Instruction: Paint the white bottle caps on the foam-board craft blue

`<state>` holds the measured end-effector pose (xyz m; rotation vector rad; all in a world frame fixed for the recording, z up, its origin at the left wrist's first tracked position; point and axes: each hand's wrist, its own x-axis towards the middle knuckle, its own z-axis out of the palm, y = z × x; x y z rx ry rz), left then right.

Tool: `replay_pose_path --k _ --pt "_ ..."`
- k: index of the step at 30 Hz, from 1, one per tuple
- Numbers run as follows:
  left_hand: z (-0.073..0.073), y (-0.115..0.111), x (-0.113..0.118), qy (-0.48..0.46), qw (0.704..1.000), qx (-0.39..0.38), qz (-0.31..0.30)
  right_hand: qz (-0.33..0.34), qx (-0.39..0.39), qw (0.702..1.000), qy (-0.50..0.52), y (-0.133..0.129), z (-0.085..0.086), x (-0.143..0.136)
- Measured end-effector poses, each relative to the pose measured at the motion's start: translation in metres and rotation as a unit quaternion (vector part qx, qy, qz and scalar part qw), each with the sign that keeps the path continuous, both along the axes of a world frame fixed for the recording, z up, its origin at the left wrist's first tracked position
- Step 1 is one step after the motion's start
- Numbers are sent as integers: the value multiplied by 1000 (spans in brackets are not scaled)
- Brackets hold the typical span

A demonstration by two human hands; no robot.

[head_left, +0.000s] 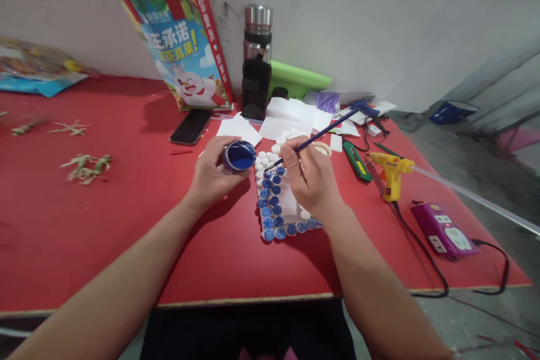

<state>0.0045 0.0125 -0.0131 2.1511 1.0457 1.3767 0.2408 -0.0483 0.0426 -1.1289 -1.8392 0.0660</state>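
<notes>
1. The right hand [310, 180] pinches a blue-handled paintbrush [323, 132] above the right part of the disc-covered frame [265, 211], which lies flat beneath and to the left of this hand. The bristles are at the frame's left side, among blue and white discs; whether they touch is unclear.
2. The left hand [213, 177] grasps an open paint jar [239, 156] of blue paint, tilted, just left of the frame's far part; the frame lies to this hand's right.
3. Beyond the frame are white papers [291, 115].
4. Farther out, a phone [191, 126] lies beyond and left of the frame, and a metal-topped bottle [258, 22] stands behind it.
5. Right of the frame are a green cutter [356, 161] and, farther out, a yellow glue gun [392, 174].
</notes>
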Motion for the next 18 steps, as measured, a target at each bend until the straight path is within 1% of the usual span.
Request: replay_pose_path --k 2,7,12,18 --pt "0 0 0 -1 1000 -1 -1 3 6 1000 -7 0 1 1" --pt "-1 1 0 0 1000 0 -1 -29 30 999 8 -1 1 2" --pt "-2 2 0 -4 1000 6 -5 -21 16 1000 6 -1 0 2" --pt "-2 1 -1 -2 1000 3 -3 -43 20 998 37 -1 -1 2"
